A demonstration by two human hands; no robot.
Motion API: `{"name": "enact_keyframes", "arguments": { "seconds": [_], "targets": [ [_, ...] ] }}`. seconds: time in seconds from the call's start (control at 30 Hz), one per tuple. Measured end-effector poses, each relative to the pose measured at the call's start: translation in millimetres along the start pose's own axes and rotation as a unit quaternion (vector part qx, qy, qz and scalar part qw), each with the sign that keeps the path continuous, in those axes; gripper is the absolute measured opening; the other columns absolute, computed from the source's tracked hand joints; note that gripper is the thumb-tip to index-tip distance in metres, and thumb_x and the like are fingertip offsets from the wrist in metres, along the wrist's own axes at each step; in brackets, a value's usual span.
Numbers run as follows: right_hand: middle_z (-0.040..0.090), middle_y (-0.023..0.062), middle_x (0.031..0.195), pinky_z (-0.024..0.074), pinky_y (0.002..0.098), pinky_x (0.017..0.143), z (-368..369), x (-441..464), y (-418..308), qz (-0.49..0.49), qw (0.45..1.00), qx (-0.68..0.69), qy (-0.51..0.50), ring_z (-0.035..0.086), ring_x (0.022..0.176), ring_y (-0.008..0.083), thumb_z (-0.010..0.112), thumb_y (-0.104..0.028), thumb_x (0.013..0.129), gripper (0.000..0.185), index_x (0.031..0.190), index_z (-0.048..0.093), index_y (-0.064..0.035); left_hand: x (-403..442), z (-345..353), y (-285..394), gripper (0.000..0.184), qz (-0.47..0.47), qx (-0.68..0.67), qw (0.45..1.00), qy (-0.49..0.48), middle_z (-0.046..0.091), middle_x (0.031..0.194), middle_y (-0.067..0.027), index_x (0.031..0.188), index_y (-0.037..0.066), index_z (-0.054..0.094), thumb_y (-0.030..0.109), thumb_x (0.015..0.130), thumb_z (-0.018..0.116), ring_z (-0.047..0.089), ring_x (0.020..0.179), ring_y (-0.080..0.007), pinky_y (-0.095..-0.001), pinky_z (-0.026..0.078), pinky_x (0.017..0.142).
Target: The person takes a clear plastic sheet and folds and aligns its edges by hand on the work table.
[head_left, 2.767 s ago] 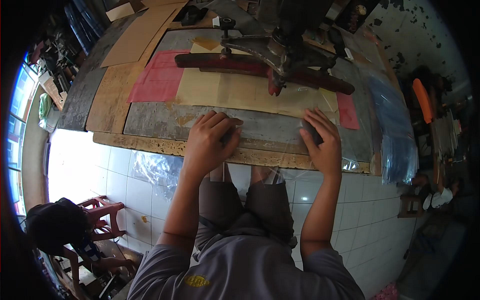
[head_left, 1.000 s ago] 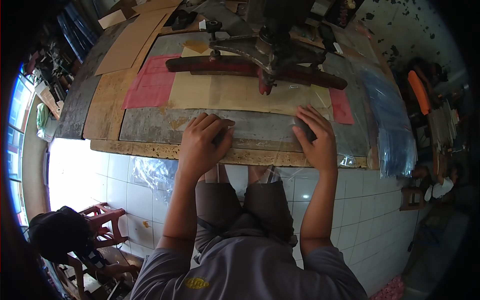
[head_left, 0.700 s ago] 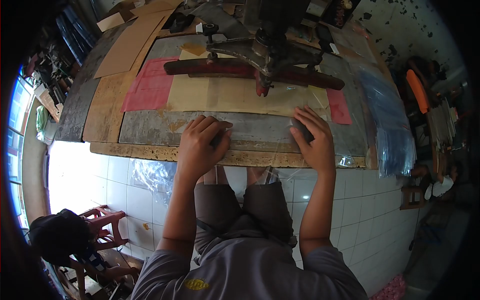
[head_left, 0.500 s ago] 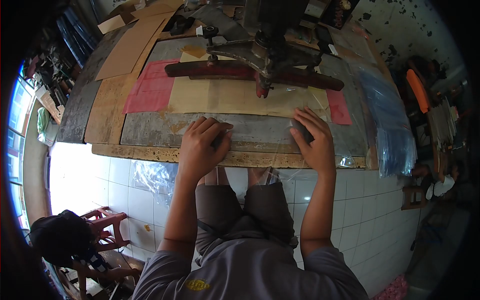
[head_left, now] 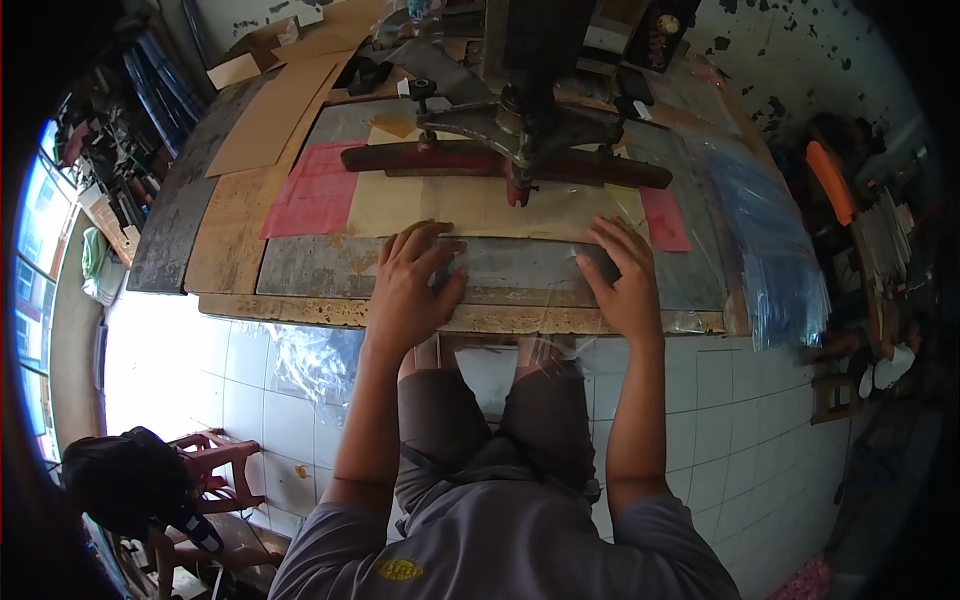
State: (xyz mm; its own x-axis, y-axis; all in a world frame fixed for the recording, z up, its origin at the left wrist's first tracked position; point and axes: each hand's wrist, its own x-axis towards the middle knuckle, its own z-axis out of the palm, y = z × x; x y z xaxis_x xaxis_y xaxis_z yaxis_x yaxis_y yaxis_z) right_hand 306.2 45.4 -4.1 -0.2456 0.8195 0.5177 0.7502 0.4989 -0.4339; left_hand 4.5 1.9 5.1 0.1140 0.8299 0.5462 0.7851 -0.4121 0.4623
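Note:
A clear plastic sheet spans the space between my hands and hangs a little over the table's front edge. My left hand is on its left side, fingers spread and thumb apart, fingertips at the front edge of the cream sheet. On the right side, my right hand lies with its fingers apart and fingertips touching the plastic. Above the cream sheet sits a dark red press bar, held by a metal bracket. Pink sheets show at both ends of the cream one.
A stack of clear bluish plastic sheets droops over the table's right side. Brown cardboard lies at the left. Crumpled plastic hangs below the front edge. Another person is at lower left, near a red stool.
My left hand has moved forward and its curled fingers have spread out. My right hand stays almost in place, fingers slightly more apart. The view has shifted slightly.

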Motion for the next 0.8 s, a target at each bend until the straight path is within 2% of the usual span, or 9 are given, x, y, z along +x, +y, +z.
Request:
{"name": "enact_keyframes", "arguments": {
  "seconds": [0.17, 0.37, 0.47, 0.57, 0.67, 0.7, 0.8],
  "targets": [
    [0.051, 0.0181, 0.149, 0.0309, 0.0521, 0.118, 4, -1, 6, 0.064, 0.995, -0.047, 0.061, 0.040, 0.144, 0.0390, 0.072, -0.033, 0.095, 0.049, 0.134, 0.062, -0.0048, -2, 1, -2, 0.029, -0.010, -0.015, 1.000, -0.015, 0.067, 0.125, -0.0119, 0.112, 0.010, 0.074, 0.019, 0.084, 0.073, 0.059, 0.123, -0.0339, -0.0455, 0.041, 0.110],
    [0.046, 0.0220, 0.153, 0.0316, 0.0498, 0.118, 8, -2, 26, 0.108, 0.994, 0.007, 0.012, 0.041, 0.142, 0.0424, 0.072, -0.037, 0.095, 0.058, 0.141, 0.055, -0.0063, -7, 3, -8, 0.029, 0.007, -0.021, 1.000, -0.014, 0.068, 0.123, -0.0120, 0.111, 0.007, 0.073, 0.020, 0.085, 0.073, 0.059, 0.123, -0.0328, -0.0458, 0.041, 0.110],
    [0.046, 0.0222, 0.153, 0.0344, 0.0441, 0.117, -4, 10, 31, 0.149, 0.984, 0.088, -0.039, 0.045, 0.141, 0.0393, 0.071, -0.037, 0.095, 0.060, 0.143, 0.052, -0.0051, -9, 3, -7, 0.029, 0.007, -0.017, 1.000, -0.005, 0.068, 0.124, -0.0113, 0.111, 0.006, 0.073, 0.020, 0.085, 0.072, 0.060, 0.122, -0.0320, -0.0458, 0.041, 0.110],
    [0.052, 0.0202, 0.148, 0.0374, 0.0378, 0.115, -29, 23, 24, 0.189, 0.963, 0.159, -0.105, 0.050, 0.139, 0.0316, 0.069, -0.036, 0.097, 0.058, 0.143, 0.053, -0.0041, -8, 2, -6, 0.029, 0.002, -0.019, 1.000, -0.007, 0.068, 0.124, -0.0110, 0.111, 0.007, 0.073, 0.020, 0.086, 0.072, 0.060, 0.123, -0.0317, -0.0455, 0.041, 0.110],
    [0.058, 0.0163, 0.142, 0.0382, 0.0342, 0.112, -46, 25, 29, 0.190, 0.938, 0.274, -0.093, 0.050, 0.138, 0.0231, 0.067, -0.035, 0.099, 0.055, 0.142, 0.055, -0.0035, -9, 3, -7, 0.028, -0.003, -0.019, 1.000, -0.005, 0.068, 0.124, -0.0110, 0.111, 0.007, 0.073, 0.020, 0.086, 0.071, 0.060, 0.123, -0.0317, -0.0456, 0.041, 0.110],
    [0.061, 0.0127, 0.139, 0.0392, 0.0320, 0.110, -62, 27, 9, 0.203, 0.922, 0.321, -0.074, 0.051, 0.135, 0.0194, 0.065, -0.033, 0.100, 0.052, 0.142, 0.056, -0.0033, -9, 3, -7, 0.028, -0.003, -0.019, 1.000, -0.005, 0.068, 0.124, -0.0110, 0.111, 0.007, 0.073, 0.020, 0.086, 0.071, 0.060, 0.123, -0.0317, -0.0457, 0.041, 0.110],
    [0.062, 0.0127, 0.139, 0.0416, 0.0321, 0.107, -67, 27, 23, 0.205, 0.904, 0.374, -0.037, 0.054, 0.132, 0.0182, 0.064, -0.033, 0.101, 0.048, 0.138, 0.060, -0.0022, -10, 3, -8, 0.027, -0.001, -0.020, 1.000, -0.003, 0.068, 0.123, -0.0110, 0.110, 0.007, 0.073, 0.020, 0.086, 0.071, 0.060, 0.122, -0.0319, -0.0458, 0.041, 0.110]
  ]
}}
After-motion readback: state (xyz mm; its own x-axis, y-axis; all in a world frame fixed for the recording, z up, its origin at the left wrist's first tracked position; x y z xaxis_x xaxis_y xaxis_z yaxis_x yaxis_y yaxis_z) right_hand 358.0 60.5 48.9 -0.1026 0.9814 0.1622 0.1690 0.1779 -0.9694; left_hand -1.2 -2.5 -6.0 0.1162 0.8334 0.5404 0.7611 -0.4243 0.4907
